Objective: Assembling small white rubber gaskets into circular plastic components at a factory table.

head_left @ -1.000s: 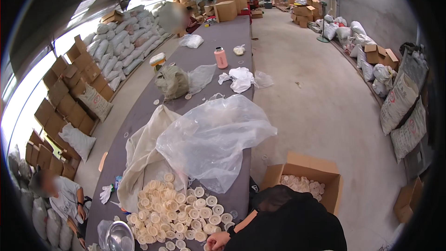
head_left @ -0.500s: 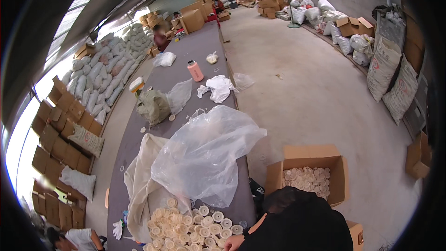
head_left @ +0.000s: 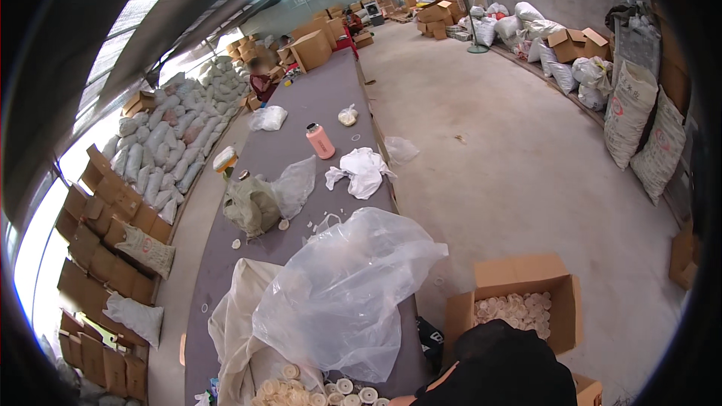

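Small round white discs (head_left: 347,388) lie heaped at the near end of a long grey table (head_left: 301,124), at the picture's lower edge. A black sleeve (head_left: 500,365) comes in from the bottom right. Only a sliver of my right hand (head_left: 400,401) shows beside the discs; its fingers are cut off by the frame. My left hand is out of view. Behind the discs lie a large crumpled clear plastic bag (head_left: 350,289) and a cream cloth sack (head_left: 241,316).
An open cardboard box (head_left: 519,297) holding white discs stands on the floor to the right of the table. Further along the table are a green sack (head_left: 250,207), a white rag (head_left: 363,171) and a pink bottle (head_left: 320,140). Sacks and cartons line both walls; a person sits at the far left.
The view has tilted upward and forward. The heap of discs and my right hand have slid down to the bottom edge, and more of the far hall shows.
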`<state>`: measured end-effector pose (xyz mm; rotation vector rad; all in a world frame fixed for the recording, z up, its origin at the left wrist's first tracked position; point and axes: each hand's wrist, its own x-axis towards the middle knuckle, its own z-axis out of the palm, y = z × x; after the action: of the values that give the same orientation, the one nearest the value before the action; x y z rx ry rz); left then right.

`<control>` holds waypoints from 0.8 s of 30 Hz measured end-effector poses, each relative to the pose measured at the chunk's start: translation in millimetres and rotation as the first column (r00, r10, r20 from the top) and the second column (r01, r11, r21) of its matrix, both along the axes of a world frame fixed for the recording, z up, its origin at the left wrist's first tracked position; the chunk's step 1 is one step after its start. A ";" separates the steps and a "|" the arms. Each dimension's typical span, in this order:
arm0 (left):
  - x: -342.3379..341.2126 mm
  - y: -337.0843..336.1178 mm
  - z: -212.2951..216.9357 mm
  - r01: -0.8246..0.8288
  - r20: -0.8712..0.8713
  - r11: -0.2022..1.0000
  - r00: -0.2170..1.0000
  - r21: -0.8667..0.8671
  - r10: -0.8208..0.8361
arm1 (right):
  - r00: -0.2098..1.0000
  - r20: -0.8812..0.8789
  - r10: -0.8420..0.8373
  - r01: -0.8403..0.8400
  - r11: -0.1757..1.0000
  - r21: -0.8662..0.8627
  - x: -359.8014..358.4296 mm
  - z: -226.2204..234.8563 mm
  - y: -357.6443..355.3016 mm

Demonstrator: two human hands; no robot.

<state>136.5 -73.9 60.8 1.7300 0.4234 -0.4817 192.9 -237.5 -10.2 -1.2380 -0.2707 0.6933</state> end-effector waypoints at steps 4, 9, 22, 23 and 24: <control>-20.1 -3.2 -10.2 -0.145 -0.056 0.989 0.988 0.033 0.146 | 0.991 -0.084 0.100 -0.101 0.995 -0.008 4.4 -5.4 -7.6; -35.2 -0.2 -42.1 -0.225 0.093 0.964 0.972 0.143 0.214 | 0.945 -0.128 0.301 -0.307 0.951 -0.031 2.3 6.1 -6.1; -34.9 7.3 -24.8 -0.573 -0.011 0.795 0.813 -0.200 0.583 | 0.915 -0.207 0.347 -0.347 0.937 0.038 15.9 -17.2 34.7; -35.5 8.1 -24.1 -0.606 -0.010 0.771 0.787 -0.195 0.616 | 0.899 -0.208 0.386 -0.386 0.922 0.043 15.7 -23.3 35.7; -34.8 9.6 -24.0 -0.611 -0.020 0.753 0.780 -0.244 0.626 | 0.885 -0.220 0.409 -0.420 0.907 -0.002 16.6 -29.0 37.5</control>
<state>101.7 -64.4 36.8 1.2633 0.8244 0.0137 209.5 -200.0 -39.1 -1.1495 -0.3451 1.2052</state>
